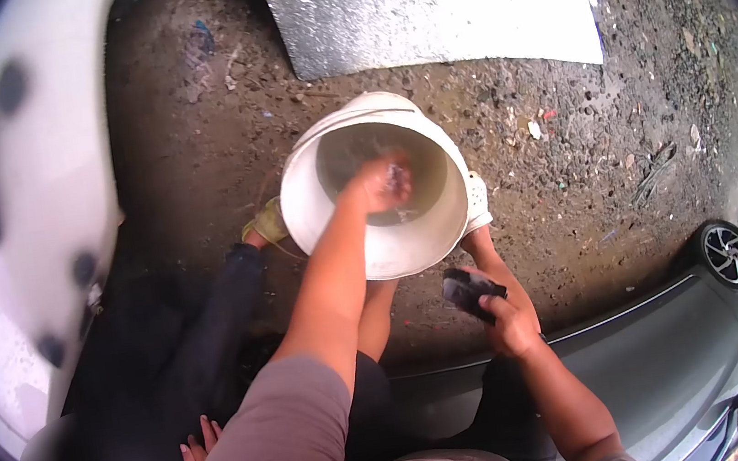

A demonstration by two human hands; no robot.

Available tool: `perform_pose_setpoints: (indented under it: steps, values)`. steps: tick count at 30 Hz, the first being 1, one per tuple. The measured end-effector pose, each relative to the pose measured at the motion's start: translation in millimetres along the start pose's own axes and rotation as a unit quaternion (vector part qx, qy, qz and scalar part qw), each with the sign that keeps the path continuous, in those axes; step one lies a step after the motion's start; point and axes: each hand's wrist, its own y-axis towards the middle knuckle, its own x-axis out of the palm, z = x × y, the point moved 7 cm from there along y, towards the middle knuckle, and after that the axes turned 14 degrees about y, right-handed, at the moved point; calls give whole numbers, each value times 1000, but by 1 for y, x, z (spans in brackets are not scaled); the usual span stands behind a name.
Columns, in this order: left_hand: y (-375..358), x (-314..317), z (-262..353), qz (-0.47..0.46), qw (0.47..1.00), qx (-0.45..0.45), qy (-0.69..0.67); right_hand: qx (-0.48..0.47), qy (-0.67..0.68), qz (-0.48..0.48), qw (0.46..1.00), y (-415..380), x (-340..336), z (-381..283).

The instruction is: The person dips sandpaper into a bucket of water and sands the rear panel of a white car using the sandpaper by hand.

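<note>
From the head camera, my left hand (384,182) is down inside the white bucket (384,238), which stands on the dirt ground (192,142) between my feet. The hand is blurred, so I cannot tell whether its fingers are clenched or loose, nor what the small pale thing at them is. The bucket's inner wall looks wet and grey toward the bottom, but my forearm covers part of it and I cannot make out what lies in there.

My right hand (507,322) is just outside the bucket, near its closer rim, fingers wrapped around a dark block (470,290) that may be a sponge or sanding pad; it is too dark to name surely.

On the far side of the bucket lies a speckled white panel (433,1), its top cut off by the frame. To the bucket's left stands a white car body part with dark patches (24,199), warped by the lens. To the bucket's lower right, a grey car (660,351) shows one wheel (728,255). Another person's hand (198,445) and dark trouser leg (207,333) sit to the lower left; the rest of them is out of view.
</note>
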Motion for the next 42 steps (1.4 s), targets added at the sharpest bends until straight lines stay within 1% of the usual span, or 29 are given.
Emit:
perform_pose_setpoints:
  steps: [2, 3, 5, 6, 7, 9, 11, 13, 14, 15, 16, 17, 18, 20, 22, 24, 25, 26, 27, 28, 29, 30, 31, 32, 34, 35, 36, 38, 42]
  values:
    - [-35, 53, -10, -124, 992, -5, -6, -37, -14, 7, 999, -2, 21, -26]
    - [-65, 77, -15, -197, 980, 12, -16, -41, -16, -6, 999, -4, 24, -29]
    - [-136, 117, -13, -230, 972, 13, -36, -77, 9, -9, 997, -4, 29, -38]
    - [-177, 134, -6, -271, 960, 46, -44, -81, 49, -6, 995, -12, 45, -44]
    - [-220, 151, 2, -315, 945, 77, -48, -86, 49, -30, 995, -19, 62, -53]
    - [-305, 170, 24, -306, 945, 112, -35, -75, 80, -45, 993, -39, 86, -69]
    - [-404, 180, 55, -288, 927, 241, 10, -100, 71, -59, 991, -58, 101, -81]
    - [-504, 179, 89, -132, 926, 346, 68, -105, 18, -62, 992, -65, 101, -85]
    - [-555, 181, 107, -9, 908, 404, 115, -118, 21, -72, 990, -86, 118, -98]
    - [-605, 181, 126, 114, 867, 460, 156, -118, 35, -95, 988, -111, 143, -115]
    - [-648, 176, 141, 240, 802, 490, 241, -115, 48, -119, 985, -131, 163, -127]
    - [-688, 171, 152, 362, 717, 505, 314, -122, 47, -132, 983, -144, 170, -137]
    - [-726, 166, 155, 424, 651, 530, 340, -132, 22, -136, 982, -155, 175, -145]
    - [-799, 160, 151, 522, 548, 555, 346, -146, -3, -148, 978, -170, 179, -160]
    - [-864, 154, 134, 624, 451, 538, 345, -141, 4, -171, 975, -180, 179, -169]
    - [-916, 162, 117, 726, 262, 479, 417, -156, -3, -185, 970, -198, 185, -187]
    - [-920, 155, 112, 734, 207, 454, 461, -171, -8, -193, 966, -208, 189, -198]
    - [-924, 147, 107, 739, 146, 427, 499, -179, -13, -182, 967, -219, 190, -207]
    - [-928, 140, 100, 742, 83, 401, 530, -178, -13, -184, 967, -217, 185, -209]
    - [-905, 151, 94, 724, 31, 286, 627, -173, 2, -175, 969, -207, 175, -210]
    - [-890, 144, 84, 707, 20, 221, 671, -167, 16, -165, 972, -198, 165, -210]
    - [-874, 133, 73, 683, 7, 159, 713, -175, -13, -142, 974, -207, 162, -214]
    - [-858, 123, 60, 651, -7, 103, 752, -172, -15, -143, 975, -214, 160, -214]
    - [-844, 113, 50, 611, -19, 59, 789, -178, -24, -141, 974, -220, 158, -216]
    - [-834, 110, 52, 583, -36, -1, 812, -184, -32, -138, 973, -221, 152, -214]
    - [-829, 107, 53, 566, -45, -30, 823, -178, -8, -157, 971, -222, 149, -210]
    - [-831, 114, 59, 557, -30, -37, 829, -171, 13, -174, 970, -221, 145, -206]
    - [-833, 117, 79, 566, -27, -29, 823, -161, 1, -172, 972, -214, 137, -196]
    - [-844, 151, 138, 651, -49, -22, 757, -141, -17, -147, 979, -216, 129, -177]
